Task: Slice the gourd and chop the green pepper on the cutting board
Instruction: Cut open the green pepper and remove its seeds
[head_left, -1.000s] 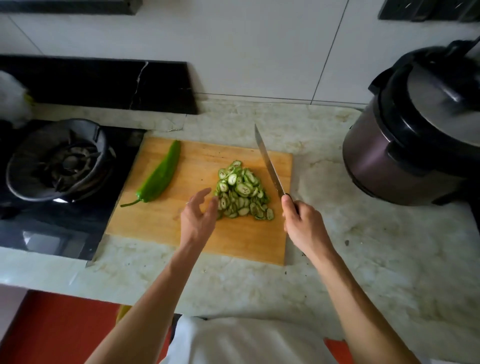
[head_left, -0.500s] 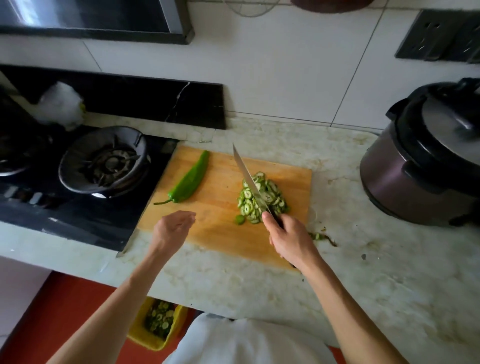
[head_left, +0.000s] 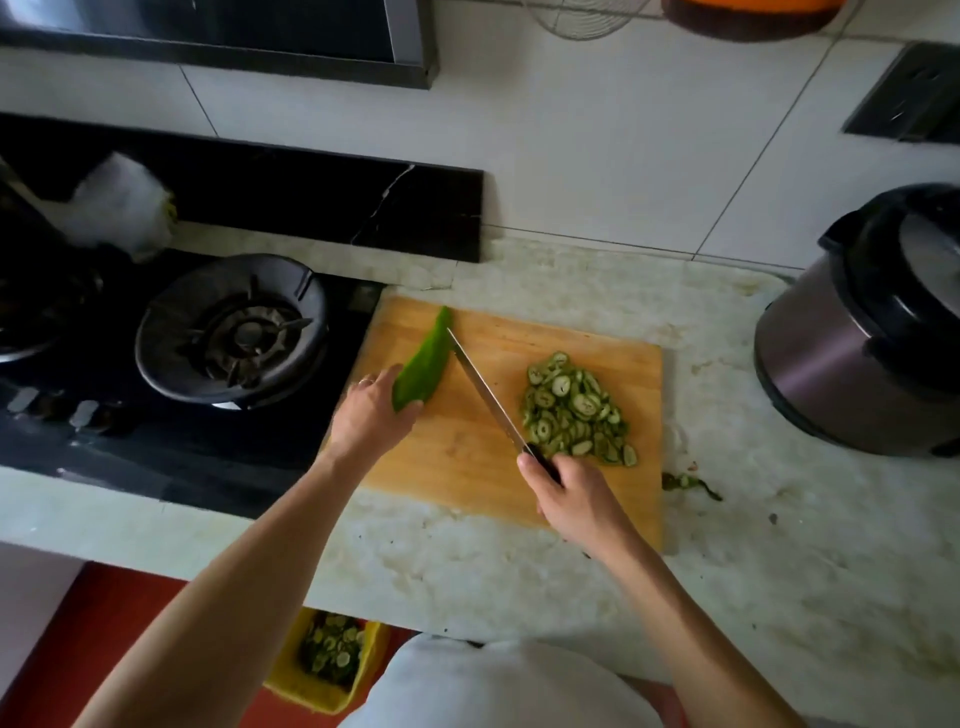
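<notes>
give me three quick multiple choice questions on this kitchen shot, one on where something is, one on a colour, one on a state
1. Where does the pile of gourd slices lie on the cutting board?
A. its right part
B. its left edge
C. off it

2. What colour is the pepper?
A. red
B. green
C. yellow

3. What state is the pepper in?
A. chopped
B. whole
C. peeled

Answers: 1 A, the slices sit right of the knife. 2 B, it is plainly green. 3 B, uncut under the left hand, while the right hand grips the knife.

The left hand (head_left: 371, 410) hides the green pepper's (head_left: 423, 366) stem end.
</notes>
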